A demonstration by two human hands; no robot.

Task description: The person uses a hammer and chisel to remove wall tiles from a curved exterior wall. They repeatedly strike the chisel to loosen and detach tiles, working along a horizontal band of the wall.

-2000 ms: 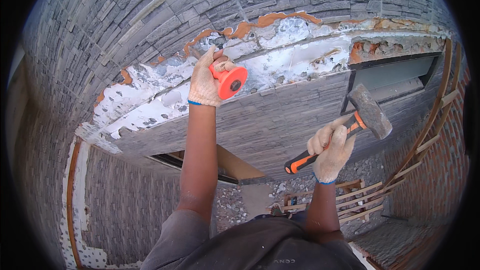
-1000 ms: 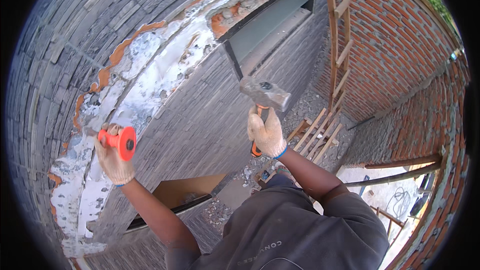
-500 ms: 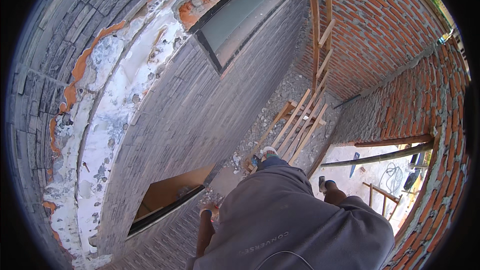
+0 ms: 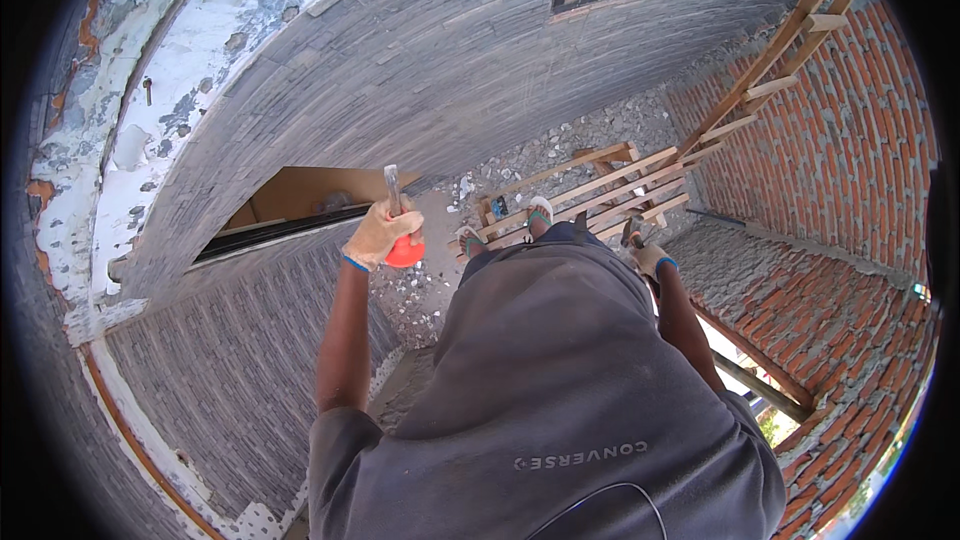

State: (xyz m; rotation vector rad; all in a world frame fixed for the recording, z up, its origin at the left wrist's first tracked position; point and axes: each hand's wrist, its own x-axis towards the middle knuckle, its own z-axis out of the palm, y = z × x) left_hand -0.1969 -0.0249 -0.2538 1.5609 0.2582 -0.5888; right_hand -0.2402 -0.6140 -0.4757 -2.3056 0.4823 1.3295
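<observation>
My left hand [image 4: 374, 234], in a pale work glove with a blue cuff, is closed around a cold chisel [image 4: 391, 178]. The chisel's flat metal end points away from me, and its round red-orange hand guard [image 4: 406, 252] shows under the fist. On the other side, my gloved right hand [image 4: 655, 258] hangs low beside my hip. Its fingers wrap a tool with a dark metal head, which looks like a hammer [image 4: 632, 231]; most of its handle is hidden. Neither tool touches the wall.
Under my sandalled feet is a wooden slatted platform [image 4: 600, 190] above rubble. A wooden ladder [image 4: 765, 90] leans at the far right, by the brick wall [image 4: 830, 130]. Grey stone cladding [image 4: 440, 70] fills the left, with a window opening [image 4: 290, 205] and a stripped white band [image 4: 150, 130].
My view has swung to the left. My left hand has risen from low beside me, and the chisel in it now shows. My right hand still hangs low with its tool.
</observation>
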